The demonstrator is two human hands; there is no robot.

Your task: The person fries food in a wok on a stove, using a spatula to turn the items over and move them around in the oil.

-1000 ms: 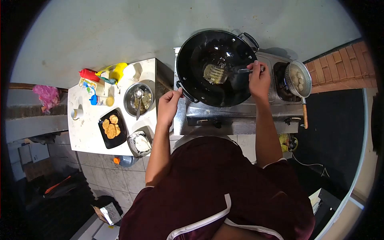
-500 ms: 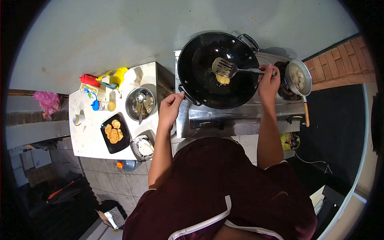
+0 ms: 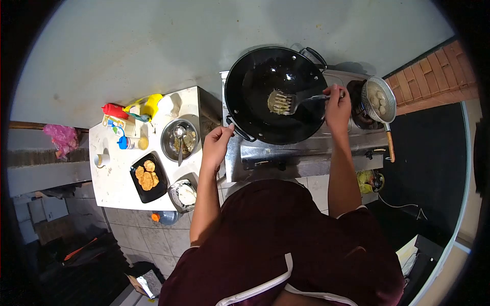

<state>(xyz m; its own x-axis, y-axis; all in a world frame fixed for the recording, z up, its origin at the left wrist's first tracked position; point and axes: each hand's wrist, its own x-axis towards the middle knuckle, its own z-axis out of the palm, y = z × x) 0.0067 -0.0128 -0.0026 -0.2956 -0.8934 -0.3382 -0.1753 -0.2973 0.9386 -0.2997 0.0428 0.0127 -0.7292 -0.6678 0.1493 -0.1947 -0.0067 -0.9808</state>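
A black wok (image 3: 252, 113) sits on the stove. Its near-left loop handle (image 3: 243, 132) is pinched by my left hand (image 3: 216, 144). My right hand (image 3: 338, 109) is closed round the handle of a slotted metal spatula (image 3: 305, 100), which reaches in over the wok's right rim. The spatula's slotted head lies over a pale, flat fried patty (image 3: 273, 98) near the middle of the wok, hiding part of it. Whether the head is under or on top of the patty's edge is hard to tell. Oil glistens on the wok's dark surface.
On the white table at left are a black plate (image 3: 144, 195) of golden patties, a steel bowl (image 3: 167, 133) with a ladle, a container of white stuff (image 3: 185, 195) and a red bottle (image 3: 114, 110). A strainer (image 3: 389, 110) holding pale balls rests over the right burner.
The golden patty that showed beyond the spatula's lower edge is now seen as a paler piece beside its left end. The spatula has shifted slightly left; my left hand stays on the wok handle.
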